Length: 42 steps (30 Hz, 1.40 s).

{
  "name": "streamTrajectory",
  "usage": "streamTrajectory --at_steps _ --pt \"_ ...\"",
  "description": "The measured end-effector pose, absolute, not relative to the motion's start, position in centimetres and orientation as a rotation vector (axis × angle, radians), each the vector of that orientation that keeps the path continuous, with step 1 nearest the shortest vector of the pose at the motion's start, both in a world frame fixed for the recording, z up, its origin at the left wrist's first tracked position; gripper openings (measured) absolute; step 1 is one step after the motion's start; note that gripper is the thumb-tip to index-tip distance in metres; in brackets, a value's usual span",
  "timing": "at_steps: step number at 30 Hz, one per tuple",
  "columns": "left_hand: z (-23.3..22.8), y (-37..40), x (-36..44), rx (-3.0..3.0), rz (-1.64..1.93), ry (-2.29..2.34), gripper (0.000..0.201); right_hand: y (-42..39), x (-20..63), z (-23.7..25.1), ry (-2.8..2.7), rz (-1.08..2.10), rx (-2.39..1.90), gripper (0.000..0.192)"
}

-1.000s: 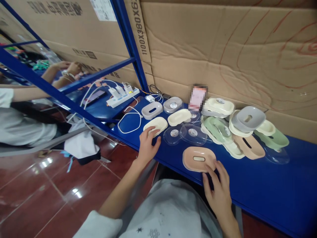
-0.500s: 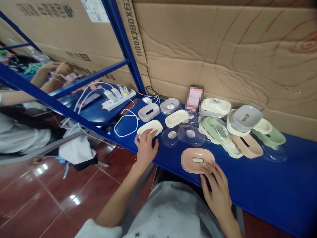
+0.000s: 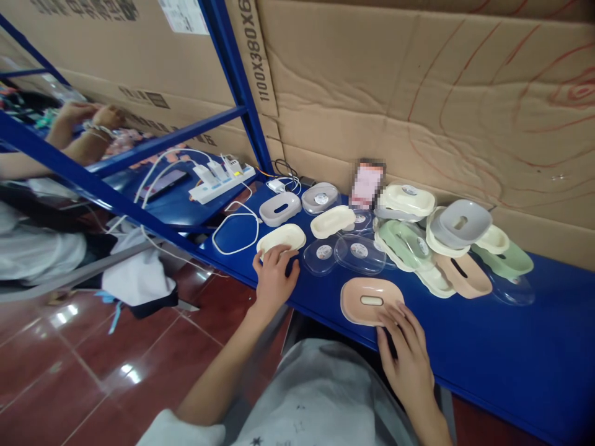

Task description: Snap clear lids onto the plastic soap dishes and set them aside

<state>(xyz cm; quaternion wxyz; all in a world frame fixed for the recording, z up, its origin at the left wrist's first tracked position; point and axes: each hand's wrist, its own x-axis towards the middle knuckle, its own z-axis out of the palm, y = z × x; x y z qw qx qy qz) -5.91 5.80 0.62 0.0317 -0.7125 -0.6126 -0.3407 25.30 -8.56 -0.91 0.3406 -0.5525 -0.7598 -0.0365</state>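
In the head view, the left hand rests on the near edge of a cream soap dish that lies flat on the blue tabletop, the fingers spread loosely and laid over the dish's rim rather than closed round it. The right hand lies palm down at the front edge of the tabletop, its fingers extended and open, their tips touching the near rim of a pink soap dish with a slot in its middle. Between the two dishes and a little farther back sit two clear lids, side by side, each with a round sticker. Behind them lie a grey soap dish, another clear lid and a second cream dish, and to the right a loose heap of soap dish parts in green, grey, cream and tan, some overlapping. A white power strip with plugged chargers lies at the back left, a white cable looping from it across the tabletop. Cardboard sheets line the wall behind. At far left, beyond the blue rack frame, another person's hands are together over a neighbouring surface.
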Motion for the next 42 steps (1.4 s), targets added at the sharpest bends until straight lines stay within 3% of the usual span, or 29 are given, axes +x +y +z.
streamTrajectory --at_steps 17,23,29,34,42 --pt "1.0 5.1 -5.8 -2.201 -1.125 -1.755 0.018 -8.7 25.2 -0.8 -1.979 -0.112 -1.451 0.045" --pt "1.8 4.1 -2.5 -2.464 -0.926 -1.648 0.065 -8.8 25.1 -0.6 -1.983 -0.092 -1.466 0.045" --pt "2.0 4.3 -2.0 -2.488 -1.154 -1.775 0.032 -9.0 25.0 -0.3 -1.989 -0.065 -1.465 0.049" --pt "2.9 3.1 -3.8 -2.499 -1.562 -1.768 0.025 -9.1 24.9 -0.4 -1.929 -0.017 -1.518 0.062" --pt "2.4 2.7 -4.9 -2.315 -1.664 -1.752 0.025 -9.2 24.6 -0.1 -1.824 0.04 -1.592 0.077"
